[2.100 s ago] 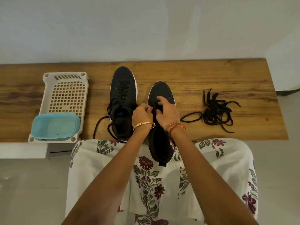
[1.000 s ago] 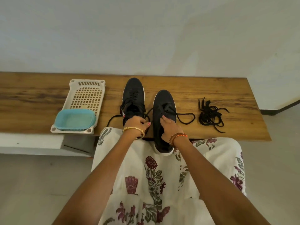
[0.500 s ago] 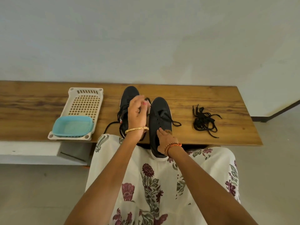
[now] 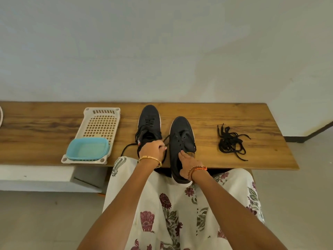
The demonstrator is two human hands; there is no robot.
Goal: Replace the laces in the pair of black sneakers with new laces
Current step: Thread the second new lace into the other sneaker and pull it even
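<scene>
Unlacing a sneaker at the table

Left hand (image 4: 152,147) is pinching a lace (image 4: 166,139) of the right sneaker (image 4: 181,141); right hand (image 4: 189,164) is gripping that sneaker's heel side. Left sneaker (image 4: 149,123) and spare laces (image 4: 229,141) are lying on the table (image 4: 252,114).

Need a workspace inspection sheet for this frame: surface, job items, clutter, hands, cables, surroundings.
Surface: wooden bench, shoes at centre.
Job's things: left sneaker partly laced, lace ends loose; right sneaker with empty eyelets, heel overhanging the front edge; loose black laces bundled to the right.
Clutter: white perforated tray with a blue tub on its near end.
Grippers: left hand closed in a grip on a lace by the left sneaker; right hand steadies the right sneaker.
Cables: nothing seen.
Surroundings: plain wall, pale floor, floral garment over the lap.
</scene>
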